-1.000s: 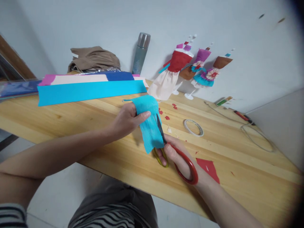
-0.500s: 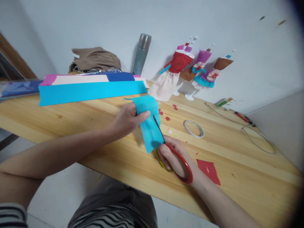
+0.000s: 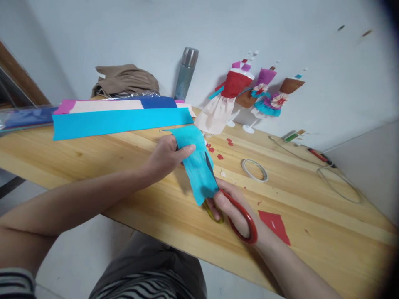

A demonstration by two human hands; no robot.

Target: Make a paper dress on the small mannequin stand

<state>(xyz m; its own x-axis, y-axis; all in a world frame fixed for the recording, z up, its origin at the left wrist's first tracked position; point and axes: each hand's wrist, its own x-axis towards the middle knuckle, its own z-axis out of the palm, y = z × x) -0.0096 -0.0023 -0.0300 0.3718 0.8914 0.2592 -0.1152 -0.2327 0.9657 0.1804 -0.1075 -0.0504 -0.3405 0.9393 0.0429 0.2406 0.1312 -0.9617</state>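
My left hand (image 3: pixel 166 155) is closed on a strip of turquoise crepe paper (image 3: pixel 199 172), thumb on top, and the strip hangs down toward my right hand. My right hand (image 3: pixel 229 201) grips scissors (image 3: pixel 246 224) with one red and one yellow handle. One dark blade lies over the paper near its right edge; the other blade is hidden behind the paper. Small red paper scraps (image 3: pixel 220 157) lie on the table beyond the strip. To the right of my right hand is a red paper piece (image 3: pixel 274 226) with a pale mark.
Folded turquoise paper (image 3: pixel 121 122) and other coloured sheets lie at the back left. A flask (image 3: pixel 186 72) stands by the wall near a brown cloth (image 3: pixel 127 81). Several small dressed stands (image 3: pixel 237 85) occupy the back. A tape roll (image 3: pixel 254 170) and a cable (image 3: pixel 336 187) lie at right.
The scissors have tilted and shifted slightly right, and their handles have spread apart a little more. The paper's lower end has moved slightly right and down. My left hand keeps its hold.
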